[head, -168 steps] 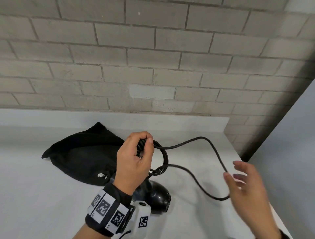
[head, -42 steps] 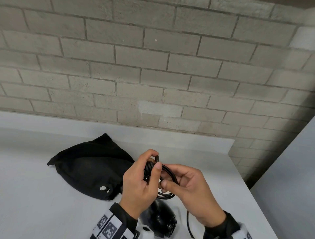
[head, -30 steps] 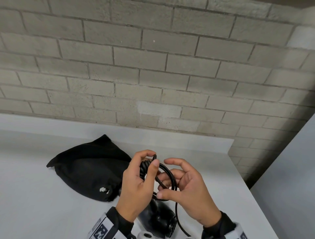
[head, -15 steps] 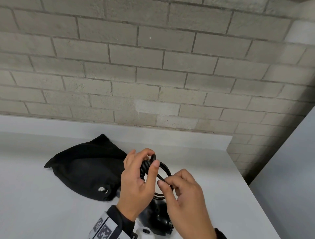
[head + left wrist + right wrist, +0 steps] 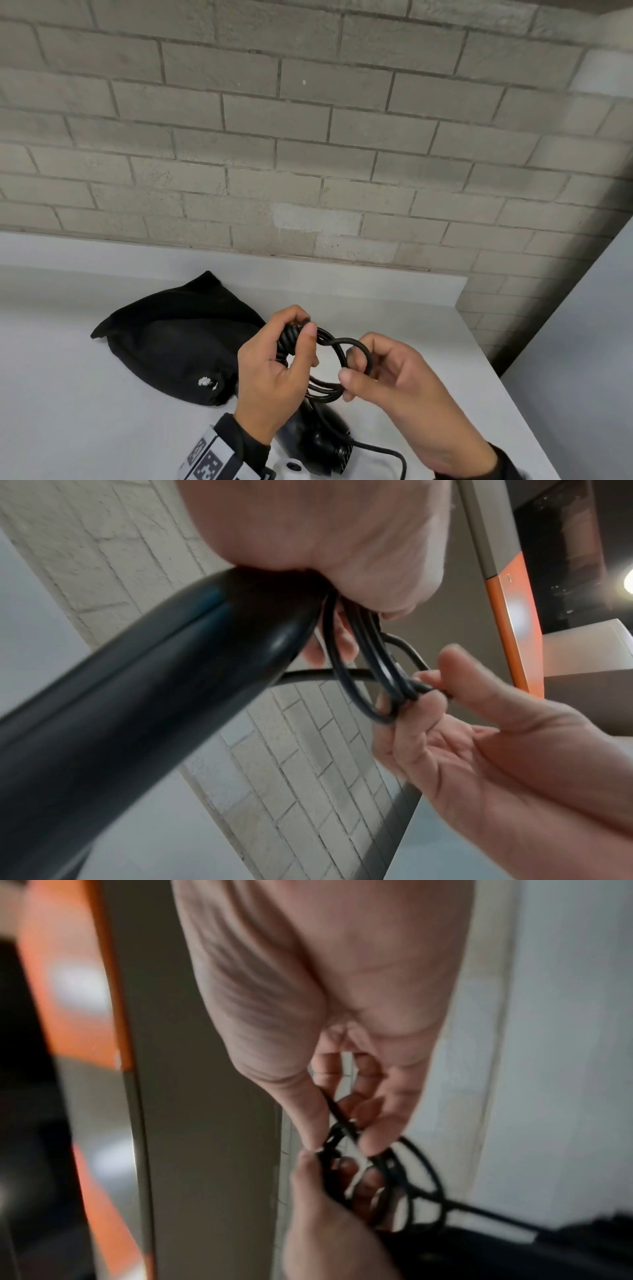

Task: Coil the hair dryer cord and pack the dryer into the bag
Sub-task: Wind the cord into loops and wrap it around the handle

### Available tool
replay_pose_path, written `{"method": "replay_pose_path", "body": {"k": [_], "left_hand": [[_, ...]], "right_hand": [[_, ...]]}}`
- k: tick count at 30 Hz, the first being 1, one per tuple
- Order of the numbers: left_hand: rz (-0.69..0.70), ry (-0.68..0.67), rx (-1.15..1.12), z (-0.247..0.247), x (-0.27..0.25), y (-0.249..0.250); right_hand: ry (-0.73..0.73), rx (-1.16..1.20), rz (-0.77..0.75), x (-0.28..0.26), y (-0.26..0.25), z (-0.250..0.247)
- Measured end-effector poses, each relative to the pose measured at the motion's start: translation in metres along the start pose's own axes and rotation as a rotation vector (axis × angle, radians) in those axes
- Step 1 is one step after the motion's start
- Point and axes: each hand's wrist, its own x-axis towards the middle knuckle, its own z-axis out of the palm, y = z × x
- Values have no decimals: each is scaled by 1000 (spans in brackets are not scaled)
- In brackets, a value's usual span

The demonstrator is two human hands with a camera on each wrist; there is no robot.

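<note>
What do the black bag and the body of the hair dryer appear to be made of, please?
The bag looks like soft matte fabric: it slumps in folds and shows no shine. The hair dryer body looks like hard, glossy black plastic, since the left wrist view shows smooth highlights and a moulded seam along it. Neither can be confirmed by look alone.

light: even, soft | head edges bowed | wrist views motion-blurred

The bag (image 5: 178,346) lies on the counter (image 5: 68,411), left of the hair dryer (image 5: 318,442), before the wall (image 5: 308,137).
</note>
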Motion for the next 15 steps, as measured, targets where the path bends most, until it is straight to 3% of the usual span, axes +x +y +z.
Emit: {"method": "replay_pose_path", "body": {"k": [4, 9, 12, 15], "left_hand": [[-16, 31, -6, 1, 0, 0], [-29, 8, -35, 3, -1, 2], [-38, -22, -47, 1, -2, 1], [-31, -41, -59, -1, -2, 0]], "right_hand": [[174, -254, -165, -8, 14, 0], [370, -302, -158, -17, 22, 6], [373, -48, -56, -15, 14, 2], [268, 465, 224, -12, -4, -12]]}}
